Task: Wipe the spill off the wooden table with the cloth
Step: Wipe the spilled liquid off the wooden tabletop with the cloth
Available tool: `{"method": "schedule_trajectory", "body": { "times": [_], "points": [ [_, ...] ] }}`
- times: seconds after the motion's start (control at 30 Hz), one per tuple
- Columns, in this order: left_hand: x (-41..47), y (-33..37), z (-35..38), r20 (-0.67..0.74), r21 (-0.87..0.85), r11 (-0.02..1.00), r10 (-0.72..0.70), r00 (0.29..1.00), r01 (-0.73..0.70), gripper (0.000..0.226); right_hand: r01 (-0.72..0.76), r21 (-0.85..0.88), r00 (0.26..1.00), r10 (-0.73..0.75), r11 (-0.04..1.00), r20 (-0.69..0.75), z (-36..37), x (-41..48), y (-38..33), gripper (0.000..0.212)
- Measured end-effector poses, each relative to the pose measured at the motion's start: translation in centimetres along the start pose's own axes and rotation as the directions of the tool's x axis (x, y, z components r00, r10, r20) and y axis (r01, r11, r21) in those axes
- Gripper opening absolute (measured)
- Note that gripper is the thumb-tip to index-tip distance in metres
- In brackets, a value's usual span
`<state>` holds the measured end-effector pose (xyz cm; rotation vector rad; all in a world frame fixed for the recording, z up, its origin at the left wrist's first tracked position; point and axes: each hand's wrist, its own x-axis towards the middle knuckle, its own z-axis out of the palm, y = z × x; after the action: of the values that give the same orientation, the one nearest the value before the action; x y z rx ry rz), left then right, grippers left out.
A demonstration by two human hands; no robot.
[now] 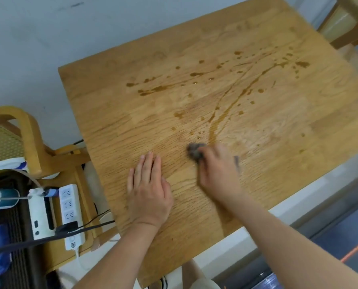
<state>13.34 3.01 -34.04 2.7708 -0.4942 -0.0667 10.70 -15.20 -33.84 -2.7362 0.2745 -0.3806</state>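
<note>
A brown liquid spill point(226, 105) runs in streaks and scattered drops across the middle and far right of the wooden table point(299, 126). My right hand point(217, 170), blurred by motion, grips a small bunched grey cloth point(195, 150) pressed on the table at the near end of the spill's long streak. A bit of cloth also sticks out by my little finger. My left hand point(148, 184) rests flat on the table with straight fingers, left of the cloth and holding nothing.
A wooden chair point(23, 130) stands left of the table, with a white power strip point(71, 213) and black cables beside it. Another wooden chair point(349, 24) stands at the far right corner. The table's near edge runs diagonally under my forearms.
</note>
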Motion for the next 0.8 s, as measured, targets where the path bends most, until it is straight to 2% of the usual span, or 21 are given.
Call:
{"method": "schedule_trajectory", "body": {
  "times": [0.07, 0.13, 0.2, 0.27, 0.33, 0.37, 0.4, 0.47, 0.53, 0.57, 0.6, 0.7, 0.8],
  "points": [
    [-0.1, 0.0, 0.0, -0.005, -0.015, 1.000, -0.005, 1.000, 0.004, 0.053, -0.275, -0.001, 0.955, 0.273, 0.962, -0.113, -1.2, 1.2, 2.9, 0.022],
    [0.1, 0.1, 0.0, -0.002, -0.030, 0.999, -0.015, 1.000, 0.015, 0.053, -0.411, -0.006, 0.900, 0.404, 0.912, -0.164, -1.1, 1.6, 2.2, 0.022],
    [0.3, 0.1, -0.1, 0.002, -0.044, 0.999, -0.027, 1.000, 0.027, 0.053, -0.298, -0.009, 0.947, 0.294, 0.955, -0.129, 0.6, 1.5, -1.9, 0.021],
    [0.4, 0.1, -0.3, -0.006, -0.085, 0.995, -0.045, 0.999, 0.044, 0.053, -0.034, 0.029, 0.999, 0.035, 0.999, -0.025, 2.2, 0.9, -6.0, 0.024],
    [0.6, -0.4, -0.7, 0.001, -0.159, 0.986, -0.055, 0.998, 0.054, 0.052, 0.163, 0.057, 0.983, -0.167, 0.985, 0.077, 2.3, 1.3, -6.2, 0.025],
    [0.7, -1.0, -1.0, 0.015, -0.175, 0.984, -0.027, 1.000, 0.029, 0.052, 0.201, 0.037, 0.974, -0.204, 0.979, 0.103, 1.9, 2.2, -5.0, 0.025],
    [1.0, -1.8, -1.4, 0.034, -0.166, 0.986, 0.024, 0.999, -0.018, 0.051, 0.182, 0.001, 0.978, -0.181, 0.983, 0.107, 1.6, 3.0, -3.3, 0.026],
    [2.1, -4.1, -2.0, 0.035, -0.102, 0.988, 0.122, 0.992, -0.118, 0.045, -0.002, -0.076, 0.999, 0.005, 0.997, 0.042, 0.8, 5.2, -0.2, 0.027],
    [3.4, -6.2, -2.5, -0.027, -0.067, 0.996, 0.052, 0.998, -0.054, 0.035, -0.156, -0.098, 0.988, 0.154, 0.983, -0.028, 0.7, 6.2, 0.5, 0.027],
    [3.9, -7.0, -2.8, -0.070, -0.077, 0.997, -0.026, 0.997, 0.021, 0.031, -0.159, -0.093, 0.987, 0.156, 0.983, -0.038, 1.0, 5.9, -0.3, 0.028],
    [4.2, -7.5, -2.9, -0.108, -0.088, 0.993, -0.088, 0.990, 0.079, 0.030, -0.112, -0.075, 0.994, 0.111, 0.991, -0.020, 1.3, 5.0, -1.4, 0.028],
    [4.4, -7.9, -2.5, -0.185, -0.109, 0.987, -0.139, 0.973, 0.120, 0.028, 0.182, 0.048, 0.973, -0.187, 0.982, 0.134, 1.4, 0.3, -4.5, 0.028],
    [4.4, -8.1, -2.2, -0.233, -0.181, 0.971, -0.195, 0.953, 0.155, 0.026, 0.280, 0.139, 0.926, -0.306, 0.950, 0.223, 1.2, -1.5, -5.1, 0.031]
  ]
}}
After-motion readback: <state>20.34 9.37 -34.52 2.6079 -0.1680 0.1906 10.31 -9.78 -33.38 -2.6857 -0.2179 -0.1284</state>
